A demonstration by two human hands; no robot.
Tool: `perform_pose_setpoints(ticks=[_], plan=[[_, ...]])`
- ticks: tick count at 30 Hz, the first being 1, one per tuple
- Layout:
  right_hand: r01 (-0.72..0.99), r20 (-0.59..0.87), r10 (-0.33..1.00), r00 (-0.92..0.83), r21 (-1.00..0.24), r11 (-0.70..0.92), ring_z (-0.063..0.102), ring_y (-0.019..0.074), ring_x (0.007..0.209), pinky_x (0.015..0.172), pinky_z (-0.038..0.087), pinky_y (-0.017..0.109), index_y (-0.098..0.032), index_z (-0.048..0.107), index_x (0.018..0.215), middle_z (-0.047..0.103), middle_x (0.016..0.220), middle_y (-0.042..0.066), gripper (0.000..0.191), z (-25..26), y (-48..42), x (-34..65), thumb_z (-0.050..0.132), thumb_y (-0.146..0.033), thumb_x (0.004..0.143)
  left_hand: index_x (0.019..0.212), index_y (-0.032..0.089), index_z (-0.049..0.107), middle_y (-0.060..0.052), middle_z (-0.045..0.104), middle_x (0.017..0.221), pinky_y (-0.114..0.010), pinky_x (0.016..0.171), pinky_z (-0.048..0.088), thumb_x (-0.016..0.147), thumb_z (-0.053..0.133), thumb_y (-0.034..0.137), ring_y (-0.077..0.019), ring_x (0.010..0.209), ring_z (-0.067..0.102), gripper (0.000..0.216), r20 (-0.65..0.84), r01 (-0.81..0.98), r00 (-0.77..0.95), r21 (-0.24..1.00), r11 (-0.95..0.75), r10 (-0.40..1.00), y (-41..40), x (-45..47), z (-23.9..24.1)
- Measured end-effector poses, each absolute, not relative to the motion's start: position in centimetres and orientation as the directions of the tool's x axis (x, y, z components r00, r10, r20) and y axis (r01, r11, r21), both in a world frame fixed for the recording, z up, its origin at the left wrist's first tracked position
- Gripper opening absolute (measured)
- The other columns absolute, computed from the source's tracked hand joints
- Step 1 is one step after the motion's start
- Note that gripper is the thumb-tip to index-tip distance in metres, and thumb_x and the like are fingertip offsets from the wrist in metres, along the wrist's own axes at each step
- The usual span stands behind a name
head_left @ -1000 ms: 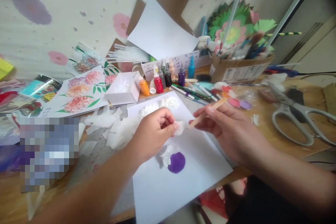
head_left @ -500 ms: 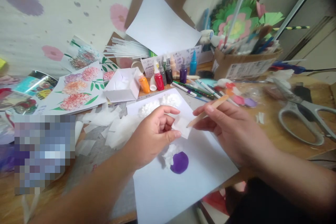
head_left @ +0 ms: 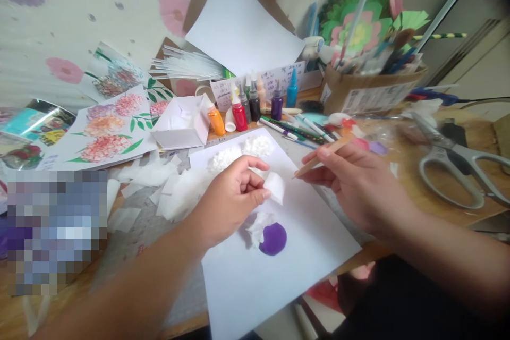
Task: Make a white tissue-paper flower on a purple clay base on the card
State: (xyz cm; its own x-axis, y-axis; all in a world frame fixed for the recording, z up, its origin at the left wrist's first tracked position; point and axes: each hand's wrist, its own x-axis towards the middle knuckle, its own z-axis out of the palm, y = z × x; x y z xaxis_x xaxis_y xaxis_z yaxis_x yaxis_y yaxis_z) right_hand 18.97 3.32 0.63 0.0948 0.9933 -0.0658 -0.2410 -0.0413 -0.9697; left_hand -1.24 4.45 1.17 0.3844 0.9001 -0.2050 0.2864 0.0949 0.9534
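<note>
My left hand is closed, pinching a small curled square of white tissue paper between thumb and fingers. To its right, my right hand grips a slim wooden stick, held like a pen. The stick's narrow end points toward the tissue square, with a gap between them. Below the hands, a purple disc lies on a white sheet; crumpled white tissue covers its upper left part. Ruffled white tissue clusters sit at the sheet's far end.
Loose tissue pieces lie left of the sheet. Behind stand paint bottles, a white box and a flower painting. Large scissors rest at right, near a cardboard box of brushes. Several pens lie beyond my right hand.
The stick has drawn away from the tissue square to the right. The square, flatter before, now looks curled in my left hand. The view has shifted slightly.
</note>
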Motion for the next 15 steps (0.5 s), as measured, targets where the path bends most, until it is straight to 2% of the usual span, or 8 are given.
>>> perform_pose_setpoints(ticks=[6, 8, 11, 15], plan=[[-0.184, 0.011, 0.995, -0.100, -0.983, -0.008, 0.064, 0.0216, 0.092, 0.082, 0.051, 0.036, -0.019, 0.069, 0.084, 0.068, 0.096, 0.006, 0.018, 0.6, 2.9, 18.9, 0.063, -0.036, 0.084, 0.104, 0.030, 0.049, 0.006, 0.061, 0.077, -0.021, 0.057, 0.043, 0.083, 0.057, 0.023, -0.0111, 0.071, 0.057, 0.023, -0.183, 0.319, 0.373, 0.946, 0.060, 0.909, 4.3, -1.1, 1.2], [-0.181, -0.008, 0.984, -0.177, -0.983, -0.041, 0.065, 0.0219, 0.090, 0.082, 0.051, 0.038, -0.020, 0.068, 0.090, 0.069, 0.091, 0.006, 0.018, 0.6, 2.7, 18.6, 0.062, -0.036, 0.085, 0.104, 0.030, 0.050, 0.006, 0.062, 0.077, -0.021, 0.059, 0.044, 0.083, 0.056, 0.022, -0.0110, 0.072, 0.058, 0.023, -0.163, 0.322, 0.369, 0.946, 0.039, 0.915, 4.2, -0.9, 1.3], [-0.277, -0.001, 0.972, -0.233, -0.959, -0.067, 0.067, 0.0192, 0.081, 0.082, 0.053, 0.039, -0.019, 0.067, 0.089, 0.068, 0.081, 0.004, 0.015, 0.3, 2.5, 17.9, 0.059, -0.032, 0.087, 0.103, 0.030, 0.050, 0.006, 0.062, 0.075, -0.021, 0.060, 0.044, 0.083, 0.056, 0.020, -0.0099, 0.070, 0.057, 0.023, -0.125, 0.324, 0.374, 0.946, -0.003, 0.919, 4.2, -0.7, 1.3], [-0.311, 0.038, 0.979, -0.199, -0.950, -0.026, 0.067, 0.0159, 0.076, 0.078, 0.055, 0.036, -0.019, 0.064, 0.083, 0.067, 0.090, 0.003, 0.015, 0.2, 2.8, 17.7, 0.056, -0.030, 0.089, 0.102, 0.030, 0.049, 0.006, 0.062, 0.078, -0.021, 0.058, 0.043, 0.083, 0.057, 0.023, -0.0104, 0.069, 0.057, 0.022, -0.130, 0.344, 0.383, 0.939, -0.011, 0.914, 4.2, -0.8, 1.1]])
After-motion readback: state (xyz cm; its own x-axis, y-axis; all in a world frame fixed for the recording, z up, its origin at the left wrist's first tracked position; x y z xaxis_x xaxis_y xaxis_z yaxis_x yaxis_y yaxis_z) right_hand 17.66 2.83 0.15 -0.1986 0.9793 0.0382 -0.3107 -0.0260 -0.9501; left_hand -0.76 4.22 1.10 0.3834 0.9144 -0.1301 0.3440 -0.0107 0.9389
